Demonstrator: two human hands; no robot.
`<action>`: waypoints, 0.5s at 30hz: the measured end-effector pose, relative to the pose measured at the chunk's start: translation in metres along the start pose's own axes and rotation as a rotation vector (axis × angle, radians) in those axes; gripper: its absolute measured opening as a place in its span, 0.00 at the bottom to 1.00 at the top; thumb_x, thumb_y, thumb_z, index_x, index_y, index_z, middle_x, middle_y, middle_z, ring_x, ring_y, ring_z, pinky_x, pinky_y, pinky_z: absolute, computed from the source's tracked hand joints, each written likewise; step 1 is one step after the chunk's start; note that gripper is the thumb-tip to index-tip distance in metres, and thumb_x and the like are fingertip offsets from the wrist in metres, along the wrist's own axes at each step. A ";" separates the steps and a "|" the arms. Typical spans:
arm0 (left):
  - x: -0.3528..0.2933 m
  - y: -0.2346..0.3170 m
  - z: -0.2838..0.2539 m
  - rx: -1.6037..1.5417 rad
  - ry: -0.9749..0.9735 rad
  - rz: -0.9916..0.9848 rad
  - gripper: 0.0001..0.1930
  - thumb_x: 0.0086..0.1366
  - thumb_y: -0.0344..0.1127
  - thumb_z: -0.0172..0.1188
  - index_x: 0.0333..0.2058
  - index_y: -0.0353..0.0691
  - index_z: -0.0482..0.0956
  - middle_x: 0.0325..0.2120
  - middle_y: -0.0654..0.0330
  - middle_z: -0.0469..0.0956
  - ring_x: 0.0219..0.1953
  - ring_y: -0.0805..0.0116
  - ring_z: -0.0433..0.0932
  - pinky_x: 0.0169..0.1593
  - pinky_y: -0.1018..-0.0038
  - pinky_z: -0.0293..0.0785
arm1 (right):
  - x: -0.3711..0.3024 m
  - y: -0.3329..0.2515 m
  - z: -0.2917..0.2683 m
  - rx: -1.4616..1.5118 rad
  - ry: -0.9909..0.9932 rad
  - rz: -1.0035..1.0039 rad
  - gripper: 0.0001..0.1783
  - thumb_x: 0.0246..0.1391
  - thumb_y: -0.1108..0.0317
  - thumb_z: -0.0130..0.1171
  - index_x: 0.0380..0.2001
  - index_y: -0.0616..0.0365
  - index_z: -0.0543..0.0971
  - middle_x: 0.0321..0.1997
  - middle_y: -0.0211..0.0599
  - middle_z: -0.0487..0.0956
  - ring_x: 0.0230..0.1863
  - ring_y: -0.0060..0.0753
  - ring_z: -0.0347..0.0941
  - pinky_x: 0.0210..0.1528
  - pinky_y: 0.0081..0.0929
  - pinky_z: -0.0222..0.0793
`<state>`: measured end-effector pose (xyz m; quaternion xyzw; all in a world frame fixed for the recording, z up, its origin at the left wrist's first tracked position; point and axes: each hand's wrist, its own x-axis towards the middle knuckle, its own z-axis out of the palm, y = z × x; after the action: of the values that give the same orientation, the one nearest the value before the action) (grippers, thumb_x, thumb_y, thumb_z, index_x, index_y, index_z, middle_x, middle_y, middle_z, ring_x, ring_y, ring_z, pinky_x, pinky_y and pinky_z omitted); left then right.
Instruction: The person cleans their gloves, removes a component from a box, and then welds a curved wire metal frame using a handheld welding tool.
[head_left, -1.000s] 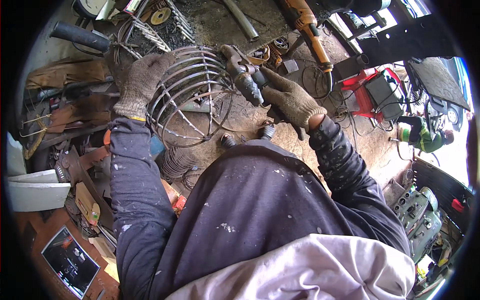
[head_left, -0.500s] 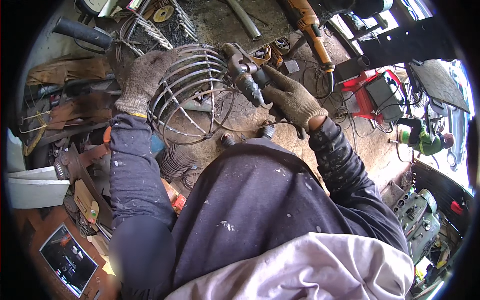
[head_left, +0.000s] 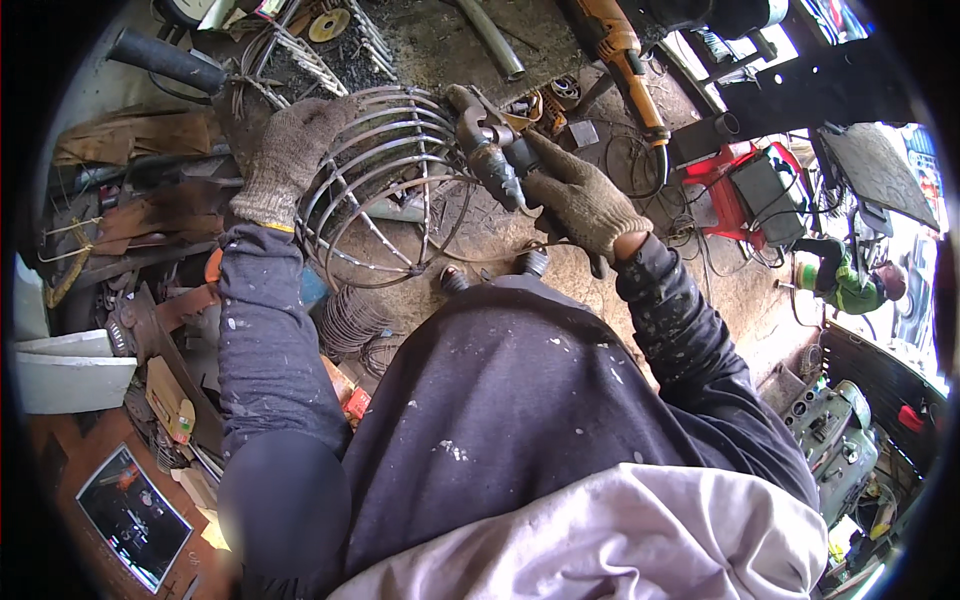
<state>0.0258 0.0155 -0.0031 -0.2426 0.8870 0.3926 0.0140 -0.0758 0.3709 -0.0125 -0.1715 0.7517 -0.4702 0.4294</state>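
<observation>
A round cage of bent steel rods (head_left: 385, 190) stands on a dusty metal workbench (head_left: 560, 60). My left hand (head_left: 290, 155), in a grey knit glove, grips the cage's left side and holds it tilted. In my right hand (head_left: 580, 195), also gloved, is a welding electrode holder (head_left: 490, 150); its head rests against the cage's right upper rods. Dark speckled sleeves cover both forearms, and my torso hides the lower part of the bench.
An orange angle grinder (head_left: 620, 50) and a steel pipe (head_left: 490, 40) lie at the back of the bench. A red welding machine (head_left: 750, 185) with cables sits right. Scrap metal, wire coils (head_left: 350, 320) and a black handle (head_left: 165, 60) crowd the left. Another person (head_left: 850, 280) crouches far right.
My left hand has turned the cage slightly and shifted its grip on the rim. The electrode holder stays against the cage's right side.
</observation>
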 end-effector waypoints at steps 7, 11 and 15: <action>0.004 -0.006 0.001 -0.029 -0.016 0.026 0.21 0.69 0.50 0.59 0.45 0.35 0.83 0.37 0.62 0.83 0.39 0.75 0.78 0.47 0.76 0.74 | 0.001 0.002 0.003 -0.047 0.007 -0.020 0.35 0.62 0.59 0.55 0.70 0.56 0.61 0.47 0.42 0.80 0.31 0.21 0.78 0.37 0.22 0.76; 0.004 -0.009 0.001 -0.039 -0.019 0.066 0.20 0.70 0.48 0.58 0.46 0.34 0.82 0.37 0.62 0.83 0.39 0.76 0.79 0.45 0.77 0.75 | -0.001 -0.008 -0.002 -0.030 -0.036 0.049 0.35 0.62 0.59 0.54 0.70 0.55 0.61 0.45 0.39 0.80 0.30 0.22 0.78 0.35 0.23 0.76; -0.001 -0.003 0.004 -0.189 -0.009 -0.005 0.24 0.67 0.53 0.61 0.43 0.33 0.83 0.33 0.59 0.82 0.37 0.72 0.78 0.44 0.73 0.74 | 0.004 -0.001 -0.003 0.001 -0.055 0.002 0.37 0.63 0.59 0.55 0.72 0.54 0.58 0.41 0.36 0.80 0.26 0.21 0.77 0.30 0.21 0.75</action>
<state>0.0273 0.0174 -0.0079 -0.2431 0.8454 0.4756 -0.0039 -0.0807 0.3690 -0.0134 -0.1832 0.7396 -0.4653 0.4505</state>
